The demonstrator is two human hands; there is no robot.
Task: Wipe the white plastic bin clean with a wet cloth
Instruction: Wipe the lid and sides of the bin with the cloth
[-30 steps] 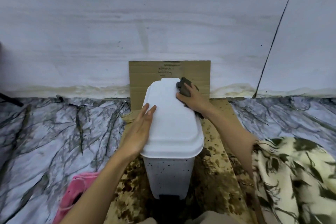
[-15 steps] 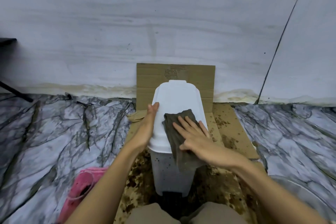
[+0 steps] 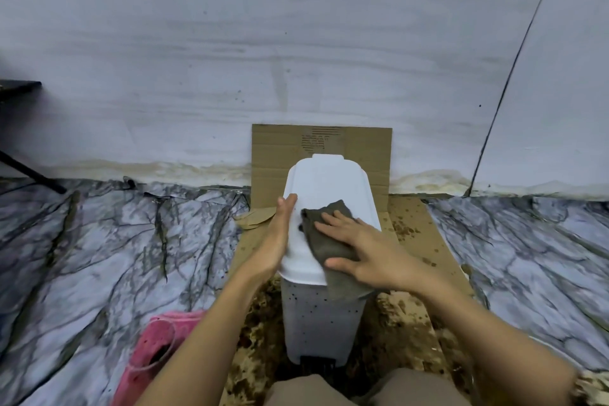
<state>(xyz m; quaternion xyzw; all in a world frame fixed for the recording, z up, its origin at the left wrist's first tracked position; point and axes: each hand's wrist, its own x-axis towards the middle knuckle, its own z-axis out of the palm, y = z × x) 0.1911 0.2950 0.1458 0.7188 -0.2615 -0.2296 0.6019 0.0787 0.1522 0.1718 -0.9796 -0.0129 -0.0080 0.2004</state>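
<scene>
My right hand (image 3: 369, 252) and the dark cloth (image 3: 333, 247) hide the lid's near right corner; fingers spread flat, pressing cloth down; left hand (image 3: 276, 241) flat against the lid's left edge; white bin (image 3: 324, 188) upright on stained cardboard (image 3: 418, 241), lid's long axis pointing toward the wall (image 3: 296, 43).
</scene>
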